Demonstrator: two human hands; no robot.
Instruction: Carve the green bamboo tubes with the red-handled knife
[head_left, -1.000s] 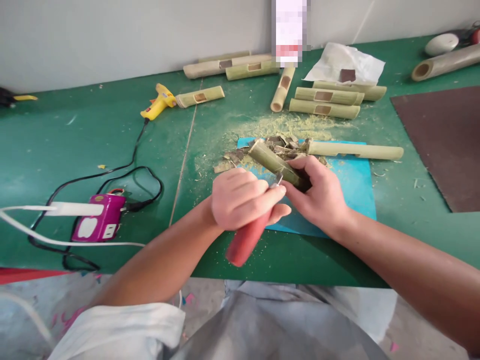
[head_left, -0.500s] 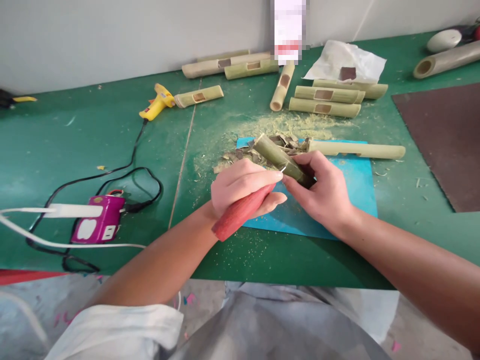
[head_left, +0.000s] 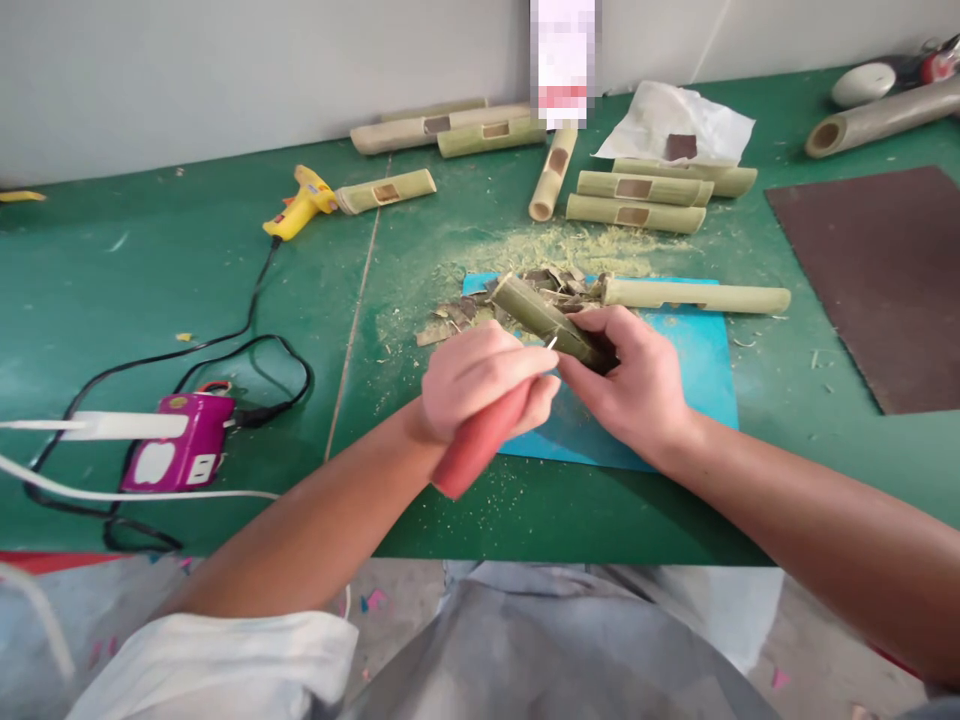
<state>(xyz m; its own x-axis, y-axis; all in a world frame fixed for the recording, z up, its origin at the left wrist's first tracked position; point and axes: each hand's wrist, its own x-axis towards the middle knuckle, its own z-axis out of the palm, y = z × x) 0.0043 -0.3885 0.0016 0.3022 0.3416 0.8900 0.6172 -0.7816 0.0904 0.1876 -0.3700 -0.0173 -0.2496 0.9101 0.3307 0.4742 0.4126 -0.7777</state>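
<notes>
A purple power strip (head_left: 180, 455) lies at the far left. The left hand (head_left: 480, 385) is closed around a red-handled knife (head_left: 480, 445), its tip against a green bamboo piece (head_left: 544, 318). The right hand (head_left: 637, 390) grips that piece, tilted above the blue mat (head_left: 697, 360).

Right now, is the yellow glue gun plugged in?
Looks plugged in: black cord runs from the yellow glue gun to the purple power strip. On or off: cannot tell.
</notes>
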